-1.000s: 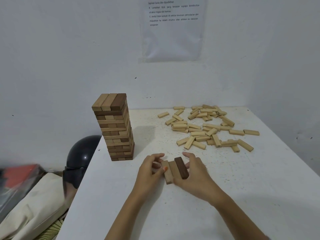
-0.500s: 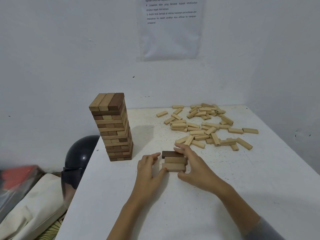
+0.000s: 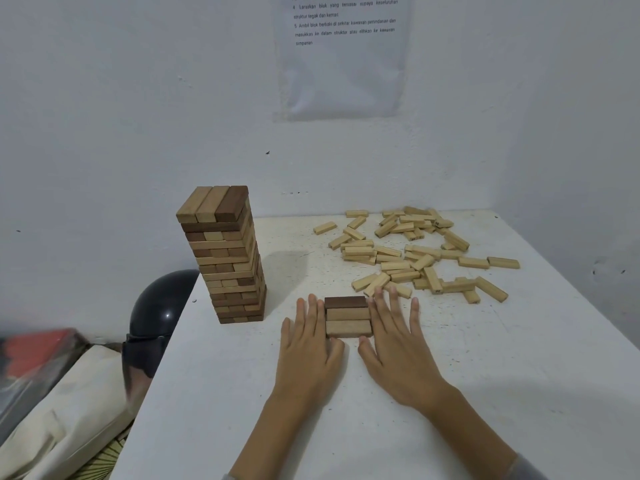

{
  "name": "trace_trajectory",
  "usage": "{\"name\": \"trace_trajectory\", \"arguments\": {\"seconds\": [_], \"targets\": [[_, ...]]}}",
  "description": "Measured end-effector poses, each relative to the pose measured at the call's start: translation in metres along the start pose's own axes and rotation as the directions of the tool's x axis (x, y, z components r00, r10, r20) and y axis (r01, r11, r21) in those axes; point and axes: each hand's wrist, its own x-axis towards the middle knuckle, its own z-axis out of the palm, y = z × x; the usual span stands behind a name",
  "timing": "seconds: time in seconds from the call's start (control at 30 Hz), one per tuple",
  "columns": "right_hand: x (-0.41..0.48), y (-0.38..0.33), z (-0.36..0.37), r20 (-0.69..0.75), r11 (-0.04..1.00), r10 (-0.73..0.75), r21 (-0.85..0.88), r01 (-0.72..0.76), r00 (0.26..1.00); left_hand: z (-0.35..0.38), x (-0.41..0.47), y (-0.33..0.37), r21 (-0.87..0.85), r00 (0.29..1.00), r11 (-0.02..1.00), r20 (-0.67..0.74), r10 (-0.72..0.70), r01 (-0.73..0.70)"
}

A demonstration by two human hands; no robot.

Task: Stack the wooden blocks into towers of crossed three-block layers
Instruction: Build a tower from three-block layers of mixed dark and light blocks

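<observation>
Wooden and flat on the white table [image 3: 467, 393], a row of three blocks [image 3: 348, 322] sits squeezed between the person's two hands. The left hand [image 3: 308, 344] lies palm down, fingers straight and close together, its inner edge against the left ends of the blocks. The right hand [image 3: 394, 341] mirrors it on the other side, fingers straight and a little spread, its inner edge against the right ends. Neither hand curls round anything; both are laid out flat and only press in from the sides. The thumbs point toward each other just in front of the nearest block. The three blocks touch side by side, lengthwise left to right: two pale ones nearer the person and a dark brown block [image 3: 345, 302] farthest, about level with the fingertips.

Left of the hands, near the table's left edge, stands a tall tower [image 3: 225, 265] of crossed layers, pale and dark mixed. Just past the right hand's fingertips, loose pale blocks [image 3: 415, 258] lie scattered toward the far right corner. Off the table at the left sits a black helmet [image 3: 159, 306] above a cream cloth bag [image 3: 62, 403]. A printed sheet [image 3: 343, 64] hangs on the wall behind.
</observation>
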Motion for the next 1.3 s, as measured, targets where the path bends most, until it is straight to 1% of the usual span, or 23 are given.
{"name": "trace_trajectory", "arguments": {"seconds": [0.17,0.37,0.47,0.73,0.83,0.9,0.93,1.0,1.07,1.17,1.3], "targets": [[-0.001,0.002,0.003,-0.013,0.999,0.004,-0.033,-0.004,1.000,0.003,0.000,0.004,-0.005,1.000,1.000,-0.003,-0.009,0.009],[0.000,0.003,0.007,-0.042,0.999,-0.011,-0.040,0.009,0.999,0.005,0.000,0.005,0.046,1.000,0.999,-0.012,-0.007,0.007],[0.001,0.003,0.007,-0.060,0.999,-0.011,-0.050,0.008,0.998,0.005,0.000,0.005,0.042,1.000,0.999,-0.018,-0.008,0.009],[0.000,0.004,0.010,-0.020,0.999,-0.008,-0.034,0.007,1.000,0.007,0.000,0.003,0.037,1.000,0.999,-0.025,-0.004,0.005],[0.001,0.004,0.003,-0.004,1.000,-0.029,-0.008,0.029,1.000,0.004,0.001,0.002,-0.027,1.000,0.999,-0.017,-0.017,0.016],[-0.001,0.007,-0.004,0.032,0.996,-0.043,0.085,0.040,0.999,-0.001,0.001,0.001,-0.131,1.000,0.991,0.008,-0.016,0.017],[0.000,0.010,-0.007,0.038,0.986,-0.057,0.158,0.050,0.998,-0.006,0.001,0.000,-0.197,1.000,0.980,0.017,-0.002,0.005],[0.003,0.015,-0.016,-0.004,0.948,-0.098,0.305,0.095,0.995,-0.018,0.000,-0.002,-0.337,0.999,0.941,0.008,0.036,-0.031],[0.009,0.019,-0.022,-0.069,0.903,-0.170,0.387,0.184,0.983,-0.031,0.002,-0.007,-0.422,0.995,0.901,-0.018,0.103,-0.101],[0.021,0.024,-0.026,-0.111,0.863,-0.277,0.408,0.298,0.955,-0.038,0.013,-0.017,-0.377,0.974,0.900,-0.026,0.224,-0.217],[0.030,0.028,-0.028,-0.114,0.854,-0.352,0.367,0.369,0.929,-0.035,0.026,-0.028,-0.281,0.937,0.904,0.047,0.347,-0.321]]}}
